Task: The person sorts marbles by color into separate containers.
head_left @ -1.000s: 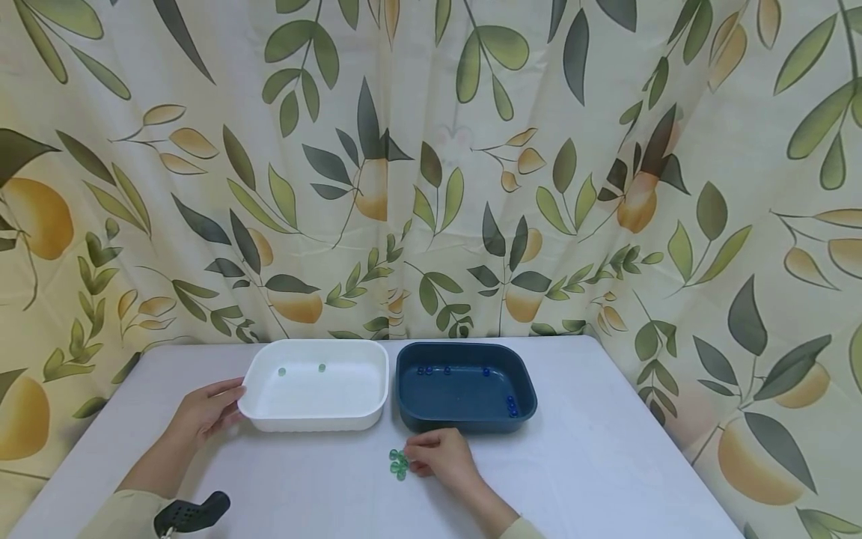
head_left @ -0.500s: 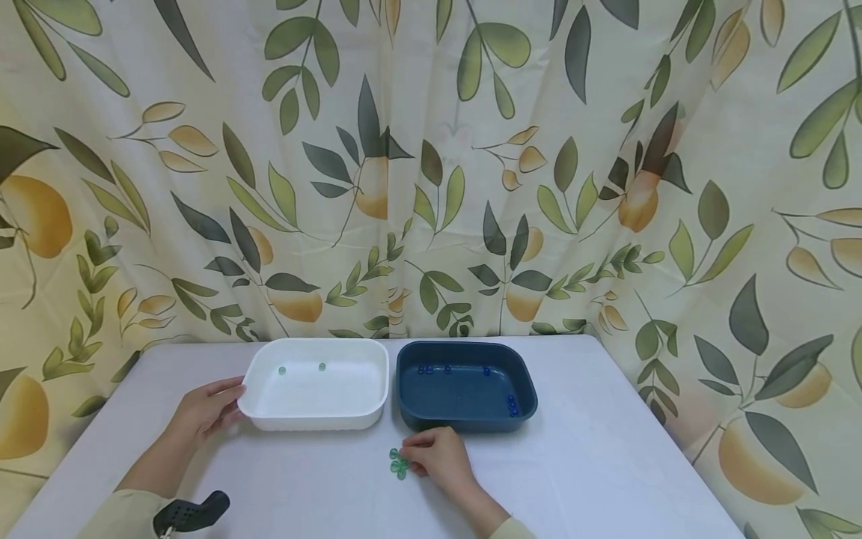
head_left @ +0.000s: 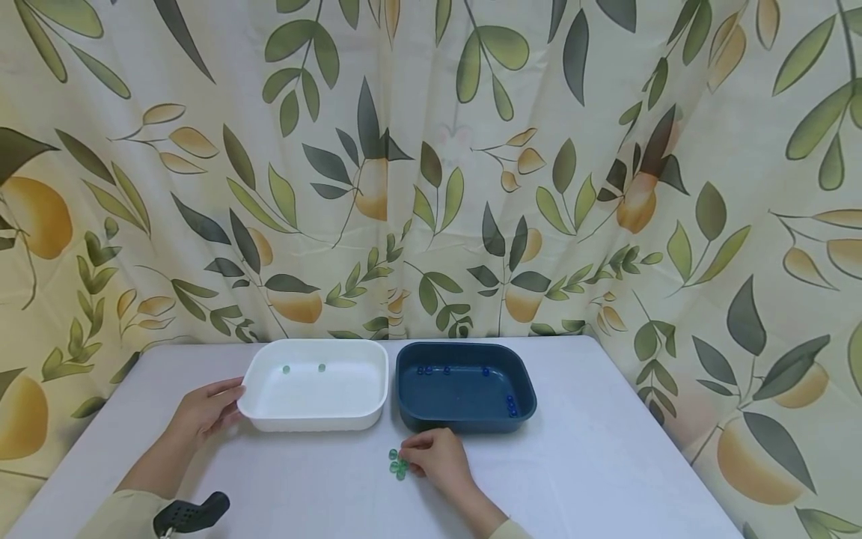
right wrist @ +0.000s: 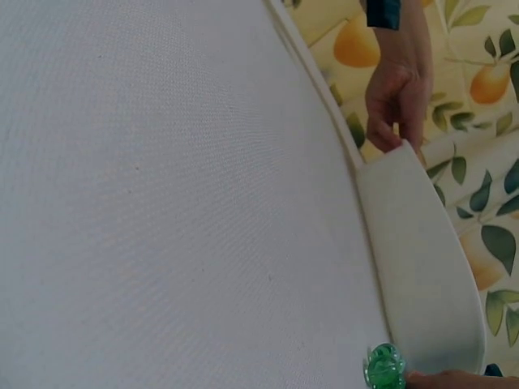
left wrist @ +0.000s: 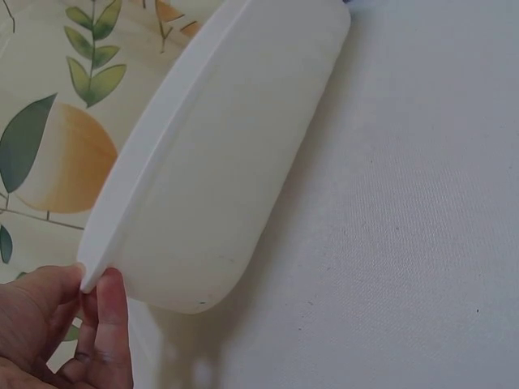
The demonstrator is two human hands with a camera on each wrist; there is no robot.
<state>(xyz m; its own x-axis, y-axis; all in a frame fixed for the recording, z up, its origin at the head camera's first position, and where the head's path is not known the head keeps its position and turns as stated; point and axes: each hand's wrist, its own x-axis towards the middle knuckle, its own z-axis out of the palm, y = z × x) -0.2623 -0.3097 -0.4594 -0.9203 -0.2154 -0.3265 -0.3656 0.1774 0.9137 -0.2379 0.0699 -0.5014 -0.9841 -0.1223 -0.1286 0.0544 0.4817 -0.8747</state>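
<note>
My left hand (head_left: 205, 410) pinches the left end of a white plastic basin (head_left: 310, 423), thumb on top of the rim and fingers beneath, as the left wrist view shows. Inside the basin lie two green glass marbles (head_left: 322, 367). My right hand (head_left: 441, 458) is low over the table in front of the blue basin, its thumb and index fingertips right at a small cluster of green glass marbles (head_left: 393, 467). In the right wrist view, a fingertip (right wrist: 446, 379) meets the edge of these green marbles (right wrist: 384, 366); I cannot tell whether one is pinched.
A dark blue basin (head_left: 465, 424) stands just right of the white one, with several blue marbles (head_left: 512, 406) along its far and right sides. Both are on a white-covered table (head_left: 592, 464). Behind hangs a leaf-and-fruit patterned curtain (head_left: 438, 247).
One green marble in the white basin has shifted slightly to the right. My right hand has edged left at the marble cluster. My left hand stays at the rim.
</note>
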